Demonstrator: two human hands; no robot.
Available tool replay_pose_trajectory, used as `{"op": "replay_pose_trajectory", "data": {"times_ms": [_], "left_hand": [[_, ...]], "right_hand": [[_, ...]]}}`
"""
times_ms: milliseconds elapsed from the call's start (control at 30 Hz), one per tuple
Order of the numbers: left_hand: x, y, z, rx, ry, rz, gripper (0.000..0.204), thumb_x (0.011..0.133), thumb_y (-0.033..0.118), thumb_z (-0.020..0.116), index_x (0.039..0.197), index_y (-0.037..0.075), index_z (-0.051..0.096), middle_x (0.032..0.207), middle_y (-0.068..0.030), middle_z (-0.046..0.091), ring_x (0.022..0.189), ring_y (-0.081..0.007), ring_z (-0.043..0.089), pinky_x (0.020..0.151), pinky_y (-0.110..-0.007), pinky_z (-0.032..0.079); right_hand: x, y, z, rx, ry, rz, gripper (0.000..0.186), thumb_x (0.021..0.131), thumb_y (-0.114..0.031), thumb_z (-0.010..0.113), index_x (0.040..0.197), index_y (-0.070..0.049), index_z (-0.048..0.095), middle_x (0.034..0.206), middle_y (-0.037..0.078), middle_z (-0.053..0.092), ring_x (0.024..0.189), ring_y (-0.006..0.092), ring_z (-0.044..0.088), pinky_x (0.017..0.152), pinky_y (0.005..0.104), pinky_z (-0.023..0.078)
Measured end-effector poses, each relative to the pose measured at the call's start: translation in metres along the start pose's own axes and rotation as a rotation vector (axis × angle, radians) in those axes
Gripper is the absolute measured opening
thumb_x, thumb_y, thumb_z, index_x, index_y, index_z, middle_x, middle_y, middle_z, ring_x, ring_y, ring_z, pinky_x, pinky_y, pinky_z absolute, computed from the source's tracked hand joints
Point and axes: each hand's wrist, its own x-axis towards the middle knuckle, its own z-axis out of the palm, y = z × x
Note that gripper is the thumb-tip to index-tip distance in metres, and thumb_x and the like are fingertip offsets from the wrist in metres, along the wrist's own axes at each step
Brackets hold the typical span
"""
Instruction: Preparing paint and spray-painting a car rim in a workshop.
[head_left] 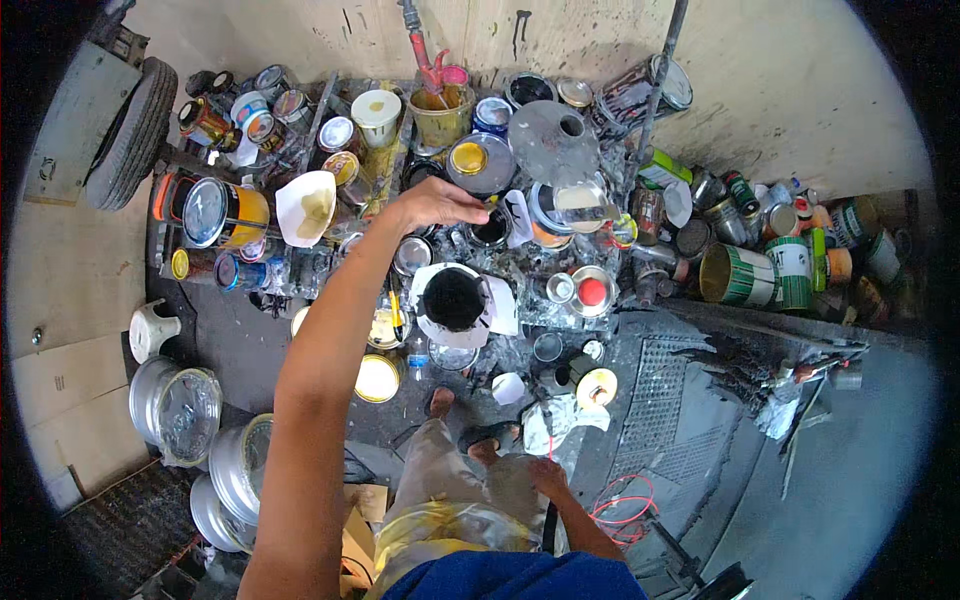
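My left hand (pixel 440 205) reaches far across the cluttered bench, its fingers pressed together at the rim of a small can of black paint (pixel 488 230). What the fingertips pinch there is too small to make out. A white paper piece (pixel 519 218) stands against that can. Nearer to me is a larger container of black paint (pixel 453 300) with a white paper collar around its top. My right hand (pixel 547 478) hangs low beside my right leg, near a crumpled white cloth (pixel 546 424); its fingers do not show clearly.
Paint cans crowd the bench, among them a can with a yellow-topped lid (pixel 482 162) and a bowl with red paint (pixel 592 291). Wheel rims (pixel 190 415) lie at left, below a tyre (pixel 135 135). More cans (pixel 737 273) pile up at right. A red hose (pixel 625 500) coils on the floor.
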Motion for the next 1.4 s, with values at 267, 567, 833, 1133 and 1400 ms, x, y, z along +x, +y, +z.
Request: {"op": "replay_pose_trajectory", "data": {"times_ms": [267,567,833,1133,1400], "left_hand": [[-0.004,-0.010,0.031,0.475,0.242,0.243,0.048,0.070,0.031,0.092,0.105,0.002,0.078,0.108,-0.0135,0.076,0.100,-0.0232,0.071,0.093,-0.034,0.054],[-0.002,-0.013,0.021,0.202,0.249,0.294,0.026,0.078,0.023,0.087,0.089,0.002,0.079,0.082,-0.0062,0.074,0.075,-0.0154,0.068,0.072,-0.031,0.052],[-0.023,-0.001,-0.006,-0.035,0.182,0.093,0.027,0.087,0.028,0.085,0.094,0.003,0.079,0.084,-0.0014,0.072,0.073,-0.0090,0.065,0.068,-0.026,0.052],[-0.079,-0.024,-0.022,-0.507,0.387,0.143,0.022,0.091,0.025,0.081,0.101,0.005,0.076,0.083,-0.0011,0.071,0.072,-0.0083,0.066,0.066,-0.023,0.055],[-0.098,-0.041,-0.025,-0.598,0.489,0.177,0.026,0.088,0.023,0.084,0.102,0.002,0.077,0.085,-0.0029,0.074,0.071,-0.0099,0.069,0.066,-0.025,0.058]], "right_hand": [[0.030,-0.309,0.172,-0.777,0.370,-0.601,0.021,0.098,-0.020,0.069,0.099,0.001,0.070,0.081,0.011,0.071,0.074,0.0167,0.067,0.068,0.0336,0.053],[0.046,-0.404,0.240,-0.764,0.344,-0.797,0.018,0.094,-0.014,0.072,0.106,0.000,0.070,0.089,0.013,0.071,0.075,0.0192,0.068,0.069,0.0333,0.054],[0.107,-0.487,0.314,-1.023,0.183,-0.943,0.051,0.083,-0.011,0.080,0.129,-0.003,0.061,0.118,0.020,0.059,0.085,0.0341,0.069,0.074,0.0452,0.057],[0.164,-0.501,0.341,-1.686,0.240,-0.941,0.093,0.071,-0.021,0.090,0.148,-0.002,0.042,0.138,0.019,0.043,0.101,0.0423,0.069,0.084,0.0454,0.059],[0.170,-0.512,0.339,-1.590,0.164,-0.917,0.082,0.065,-0.018,0.093,0.135,-0.005,0.050,0.137,0.013,0.044,0.099,0.0405,0.070,0.086,0.0482,0.059]]}}
